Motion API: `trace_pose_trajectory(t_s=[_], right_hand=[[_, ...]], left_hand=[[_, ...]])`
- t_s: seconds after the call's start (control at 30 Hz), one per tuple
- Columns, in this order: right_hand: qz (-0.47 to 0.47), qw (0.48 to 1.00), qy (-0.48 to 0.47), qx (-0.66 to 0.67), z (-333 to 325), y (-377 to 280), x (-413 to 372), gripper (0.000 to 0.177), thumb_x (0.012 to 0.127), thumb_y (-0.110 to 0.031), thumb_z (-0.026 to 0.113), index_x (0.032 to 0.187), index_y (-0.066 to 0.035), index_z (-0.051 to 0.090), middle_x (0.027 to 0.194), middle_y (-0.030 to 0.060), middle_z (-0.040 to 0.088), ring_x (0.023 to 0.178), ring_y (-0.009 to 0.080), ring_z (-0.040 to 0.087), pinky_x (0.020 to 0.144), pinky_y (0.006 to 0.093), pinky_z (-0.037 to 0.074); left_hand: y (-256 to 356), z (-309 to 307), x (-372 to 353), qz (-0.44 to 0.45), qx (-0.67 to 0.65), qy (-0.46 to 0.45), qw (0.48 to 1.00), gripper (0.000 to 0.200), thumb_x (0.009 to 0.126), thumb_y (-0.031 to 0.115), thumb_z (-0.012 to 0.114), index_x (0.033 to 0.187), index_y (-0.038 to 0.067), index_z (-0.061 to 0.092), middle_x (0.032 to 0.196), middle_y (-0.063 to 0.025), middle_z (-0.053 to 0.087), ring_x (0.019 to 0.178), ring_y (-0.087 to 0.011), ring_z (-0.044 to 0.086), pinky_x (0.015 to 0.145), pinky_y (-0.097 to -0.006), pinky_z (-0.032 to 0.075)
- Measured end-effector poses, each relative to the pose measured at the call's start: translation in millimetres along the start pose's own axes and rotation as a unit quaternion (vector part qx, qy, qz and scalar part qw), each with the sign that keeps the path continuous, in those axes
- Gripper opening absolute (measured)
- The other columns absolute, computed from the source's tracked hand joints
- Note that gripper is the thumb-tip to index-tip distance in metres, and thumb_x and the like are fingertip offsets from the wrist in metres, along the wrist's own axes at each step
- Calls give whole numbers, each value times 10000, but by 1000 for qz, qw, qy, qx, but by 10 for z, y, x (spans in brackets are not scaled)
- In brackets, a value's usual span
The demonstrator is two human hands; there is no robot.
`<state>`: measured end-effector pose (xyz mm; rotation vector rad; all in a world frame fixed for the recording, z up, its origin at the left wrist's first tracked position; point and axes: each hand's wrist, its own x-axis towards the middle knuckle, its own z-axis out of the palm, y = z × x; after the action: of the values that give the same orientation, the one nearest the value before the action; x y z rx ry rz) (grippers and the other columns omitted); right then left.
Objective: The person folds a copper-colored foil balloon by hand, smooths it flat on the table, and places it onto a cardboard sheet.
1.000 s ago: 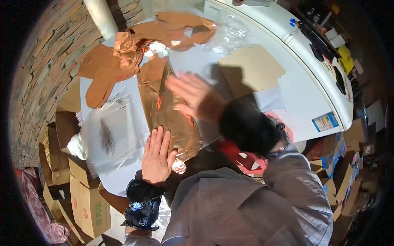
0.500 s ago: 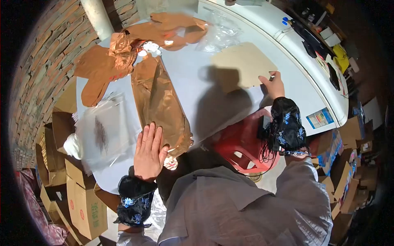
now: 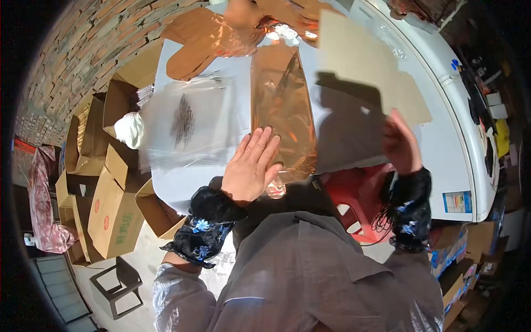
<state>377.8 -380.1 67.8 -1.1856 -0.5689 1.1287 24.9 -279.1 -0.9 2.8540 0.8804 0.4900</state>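
My left hand lies flat, fingers stretched, on the lower left edge of a copper-coloured foil balloon, long and uninflated on the table. A beige cardboard sheet is raised at the upper right, with its lower corner at the fingers of my right hand. Motion smears those fingers, but they appear closed on that corner. More beige cardboard rests beneath, on the table. To the left of my left hand is a stack of clear plastic bags with a dark scribbled mark.
More copper foil pieces lie at the table's far side. Open cardboard boxes crowd the left, below a white bundle. A red plastic stool stands under the front edge. A white appliance borders the right.
My view has shifted, so the table sits more to the right. My right hand has closed on a cardboard sheet and lifted it off the others. My left hand stays flat on the foil.
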Motion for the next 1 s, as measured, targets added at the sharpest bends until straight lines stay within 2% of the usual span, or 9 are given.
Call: trace_pose_trajectory(t_s=[0.03,0.1,0.27,0.47,0.67,0.77,0.87,0.97,1.0], right_hand=[[15,997,-69,-9,104,129,181,216,1015,-318,540,1022,-119,623,796,-15,622,640,92,579,571,225,476],[72,994,-27,-82,584,315,323,225,1009,-288,524,1063,-91,618,833,22,654,668,125,624,597,247,504],[117,951,-167,-235,1062,686,671,272,964,-187,539,1123,33,518,872,141,681,672,194,682,614,291,557],[87,966,-58,-238,1049,814,722,403,925,-140,602,1198,69,392,856,177,651,654,213,677,593,335,580],[37,960,-34,-274,880,947,810,354,943,-188,621,1157,40,456,816,176,677,635,263,694,587,325,578],[-54,740,-79,-665,905,548,670,350,935,-258,646,1117,12,520,921,194,681,709,331,695,665,384,580],[-89,668,-69,-736,1285,221,566,419,927,-355,641,1181,-31,566,1104,201,659,949,387,670,860,421,537],[-336,663,-240,-625,1410,560,887,557,924,-438,615,1354,-96,518,1344,201,557,1269,388,515,1081,448,387],[-363,634,-260,-631,1475,657,1030,606,926,-479,590,1380,-90,492,1390,186,518,1318,385,454,1111,465,336]], left_hand=[[1,-4,-3,-4,-3,-2,1000,586,987,361,511,1477,63,391,1558,-155,334,1457,-303,291,1183,-440,238],[-5,4,-5,-3,-4,3,1000,589,990,364,504,1480,61,384,1559,-154,330,1454,-308,295,1182,-440,239],[-22,20,3,4,0,9,1000,597,994,376,488,1487,59,370,1550,-160,339,1435,-317,322,1184,-442,234],[-14,-5,7,-1,-22,1,1000,605,995,386,480,1488,55,364,1531,-172,358,1420,-320,338,1184,-449,230],[-1,-13,12,-6,-22,-8,1000,602,993,382,481,1483,49,368,1517,-174,374,1414,-319,345,1182,-453,236],[-1,-48,34,-7,-33,-15,999,601,992,380,483,1476,41,375,1501,-175,390,1407,-322,354,1179,-454,243],[9,-71,43,-12,-42,-17,999,605,984,378,497,1470,36,383,1492,-175,402,1401,-320,362,1173,-455,253],[12,-91,52,-21,-50,-32,998,612,979,379,506,1475,42,380,1493,-172,402,1400,-319,364,1171,-456,255],[18,-88,55,-26,-50,-34,998,619,974,380,513,1480,49,377,1507,-169,388,1410,-319,353,1172,-453,254]])
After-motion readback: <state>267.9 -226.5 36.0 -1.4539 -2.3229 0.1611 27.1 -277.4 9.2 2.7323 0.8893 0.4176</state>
